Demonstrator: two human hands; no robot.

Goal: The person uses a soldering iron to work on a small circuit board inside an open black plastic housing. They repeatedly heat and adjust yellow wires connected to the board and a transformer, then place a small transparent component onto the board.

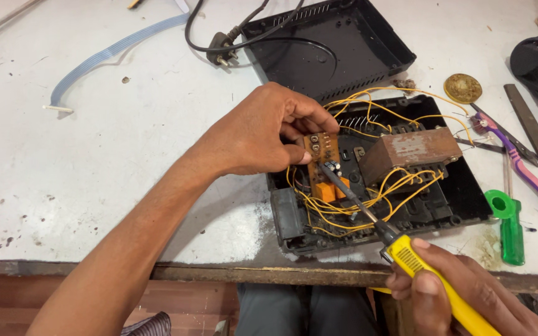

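White worktable [94,162]; black casing [462,199], lid [344,43], green tool [510,224].

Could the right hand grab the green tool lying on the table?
Probably not yet: the right hand is gripping the yellow soldering iron. The green tool lies close by with nothing in the way.

Place: repair workshop | Shown by: stained white bench [94,162], opened black casing [443,193] centre, hand tools [518,155] scattered at right

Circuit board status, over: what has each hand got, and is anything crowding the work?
Left hand pinches circuit board upright. Right hand grips yellow soldering iron, tip at the board. Yellow wires tangle around it; transformer close beside.
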